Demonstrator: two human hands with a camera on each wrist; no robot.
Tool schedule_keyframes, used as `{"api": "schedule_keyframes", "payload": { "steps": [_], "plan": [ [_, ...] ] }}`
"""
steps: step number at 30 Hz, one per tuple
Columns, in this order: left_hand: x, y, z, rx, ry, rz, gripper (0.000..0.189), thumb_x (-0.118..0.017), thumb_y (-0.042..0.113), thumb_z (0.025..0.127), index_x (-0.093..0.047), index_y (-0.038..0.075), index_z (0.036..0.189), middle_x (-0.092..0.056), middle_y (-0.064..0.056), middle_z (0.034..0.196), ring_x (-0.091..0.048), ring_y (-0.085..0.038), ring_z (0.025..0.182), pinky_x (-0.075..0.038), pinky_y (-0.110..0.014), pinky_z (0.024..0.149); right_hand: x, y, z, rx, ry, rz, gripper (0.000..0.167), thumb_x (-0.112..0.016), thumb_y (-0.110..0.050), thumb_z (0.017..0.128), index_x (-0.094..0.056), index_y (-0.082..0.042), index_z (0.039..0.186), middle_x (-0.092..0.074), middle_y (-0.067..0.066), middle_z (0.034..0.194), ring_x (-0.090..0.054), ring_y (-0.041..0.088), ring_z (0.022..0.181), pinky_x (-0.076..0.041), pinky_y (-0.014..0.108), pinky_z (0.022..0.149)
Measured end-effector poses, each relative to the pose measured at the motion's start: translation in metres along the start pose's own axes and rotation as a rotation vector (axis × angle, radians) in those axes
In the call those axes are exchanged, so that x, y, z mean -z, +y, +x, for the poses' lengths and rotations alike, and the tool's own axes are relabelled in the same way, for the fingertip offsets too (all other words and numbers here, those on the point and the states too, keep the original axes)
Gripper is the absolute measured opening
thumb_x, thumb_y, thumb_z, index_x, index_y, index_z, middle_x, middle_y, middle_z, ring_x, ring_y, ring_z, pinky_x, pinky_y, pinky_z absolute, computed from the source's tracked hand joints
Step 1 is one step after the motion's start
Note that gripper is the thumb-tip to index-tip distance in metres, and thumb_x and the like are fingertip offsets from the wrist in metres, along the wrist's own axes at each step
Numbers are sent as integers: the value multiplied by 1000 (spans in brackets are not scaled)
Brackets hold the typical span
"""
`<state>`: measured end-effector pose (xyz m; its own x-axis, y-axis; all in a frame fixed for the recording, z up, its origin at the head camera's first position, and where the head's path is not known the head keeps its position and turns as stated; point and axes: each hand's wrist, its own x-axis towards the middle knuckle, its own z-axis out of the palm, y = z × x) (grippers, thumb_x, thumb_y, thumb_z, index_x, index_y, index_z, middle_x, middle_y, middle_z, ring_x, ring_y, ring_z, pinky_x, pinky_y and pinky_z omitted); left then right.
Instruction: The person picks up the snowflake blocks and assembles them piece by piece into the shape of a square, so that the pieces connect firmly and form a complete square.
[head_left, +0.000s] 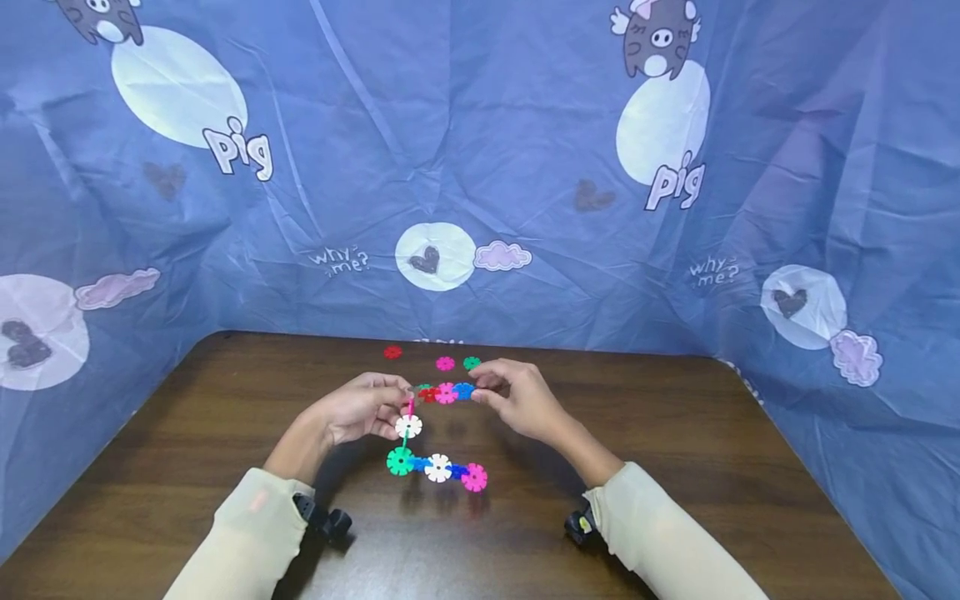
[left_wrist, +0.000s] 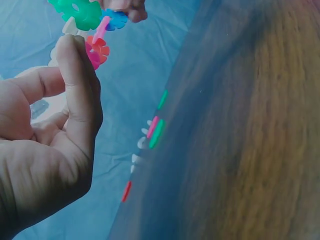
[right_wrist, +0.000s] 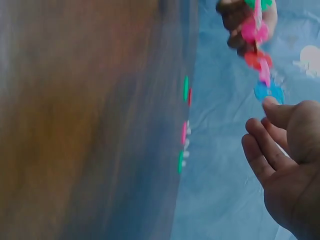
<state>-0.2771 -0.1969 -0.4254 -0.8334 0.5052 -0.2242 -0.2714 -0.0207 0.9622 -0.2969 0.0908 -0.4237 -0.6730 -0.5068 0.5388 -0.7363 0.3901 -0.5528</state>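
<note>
A bent chain of slotted plastic snowflake discs hangs above the table, held between both hands. My left hand (head_left: 367, 407) pinches the chain at its upper left corner, by a pink disc seen edge-on. From there the chain drops through a white disc (head_left: 408, 427) to a green disc (head_left: 400, 461), then turns right to a pink disc (head_left: 474, 477). Its upper arm runs right through a red disc (head_left: 428, 394) and a pink one to a blue disc (right_wrist: 269, 93). My right hand (head_left: 519, 400) pinches that blue end disc; its thumb partly hides the contact.
Loose discs lie toward the table's far edge: a red disc (head_left: 393, 352), a pink disc (head_left: 446, 363) and a green disc (head_left: 472, 363). Behind the brown wooden table (head_left: 187, 467) hangs a blue printed cloth (head_left: 495, 183), which also covers both sides.
</note>
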Motion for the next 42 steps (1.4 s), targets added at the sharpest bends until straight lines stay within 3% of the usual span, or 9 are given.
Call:
{"api": "schedule_keyframes", "payload": {
  "steps": [6,14,22,29,35,39,42],
  "plan": [
    [3,-1,-1,8,-4,1,8,-53,4,101,-60,6,96,-61,-3,81,-59,-11,62,-60,-29,61,10,22,4,-26,-30,-61,17,-77,-1,91,-74,-2,107,-75,7,93,-72,14,83,-60,28,75],
    [5,-1,-4,5,-21,3,10,-53,4,100,-61,7,95,-62,-3,81,-59,-12,62,-60,-30,61,8,46,16,-125,-67,-119,12,-75,-3,92,-74,-2,104,-73,3,86,-69,14,79,-59,33,73],
    [9,-3,-5,9,-14,9,10,-53,4,100,-61,7,94,-62,-3,80,-59,-11,62,-60,-29,60,-4,73,32,-305,-259,-177,22,-74,-13,95,-71,-2,115,-72,5,96,-67,19,91,-56,37,86],
    [12,-3,-5,13,-14,16,8,-54,5,100,-61,7,96,-61,-2,80,-59,-12,62,-60,-29,61,-13,88,42,-383,-293,-196,37,-73,-20,97,-67,-5,130,-68,11,110,-63,25,103,-52,42,94],
    [12,-1,-6,20,-17,21,7,-55,6,100,-61,7,96,-62,-2,81,-59,-12,64,-60,-30,62,-23,86,49,-481,-358,-274,52,-67,-38,100,-56,-21,148,-56,12,125,-50,32,119,-41,56,97],
    [12,-2,-6,11,-26,24,8,-54,5,100,-60,6,97,-61,-3,82,-59,-13,64,-60,-30,62,-28,82,50,-537,-334,-299,45,-66,-40,100,-61,-25,142,-53,12,129,-46,35,118,-37,55,93],
    [12,-2,-5,5,-27,26,7,-53,5,100,-60,5,98,-61,-3,82,-59,-13,64,-60,-30,62,-31,81,51,-557,-291,-279,32,-67,-37,100,-68,-23,129,-54,10,126,-46,33,115,-35,53,91]
  ]
}}
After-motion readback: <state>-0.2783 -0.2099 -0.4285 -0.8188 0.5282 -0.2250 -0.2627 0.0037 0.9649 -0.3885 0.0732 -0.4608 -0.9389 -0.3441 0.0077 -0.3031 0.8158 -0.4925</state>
